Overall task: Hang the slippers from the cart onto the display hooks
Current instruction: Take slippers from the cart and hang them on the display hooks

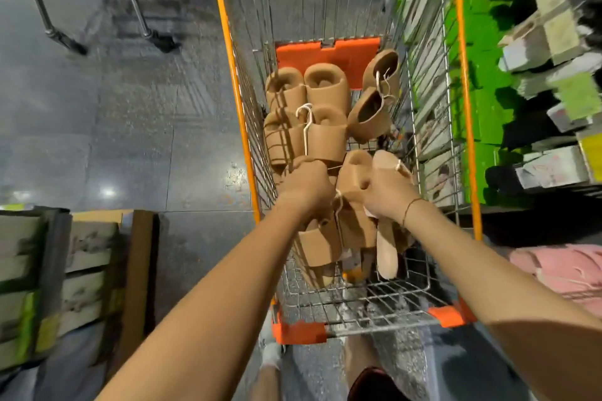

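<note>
Both grips are curled tight inside the wire cart point(436, 127): the left hand point(306, 184) is closed on a bunch of tan slippers point(321, 242) hanging below it, and the right hand point(386, 194) is closed on a tan slipper point(356, 172) and a paler sandal point(387, 254). More tan slippers point(325, 88) on white hangers point(306, 127) are seen lying deeper in the cart. Green-boxed shelves point(482, 75) are seen at the right, grey floor point(114, 107) at the left.
</note>
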